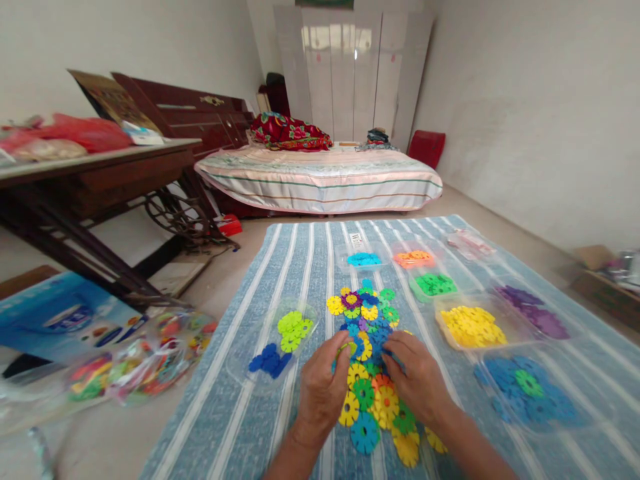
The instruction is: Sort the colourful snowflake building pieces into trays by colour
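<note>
In the head view, notched plastic snowflake discs in several colours lie linked in a long cluster [365, 393] on a striped cloth [240, 320]. My left hand [323, 381] is at the cluster's left side, thumb and fingers closed on a yellow-green disc [349, 347]. Opposite it, my right hand [419, 375] bends over the right side, fingertips drawn together beside blue discs [376, 339]. Whatever lies between those fingertips is hidden. Closer to me are a large blue disc [365, 433] and yellow discs [406, 448].
Right of the cluster stand tubs of yellow [473, 325], purple [535, 310], blue [530, 393], and green discs [436, 285]. Cyan [364, 259] and orange discs [413, 259] are farther back. A clear tray [240, 353] sits left. Bagged toys [150, 363] lie on the floor.
</note>
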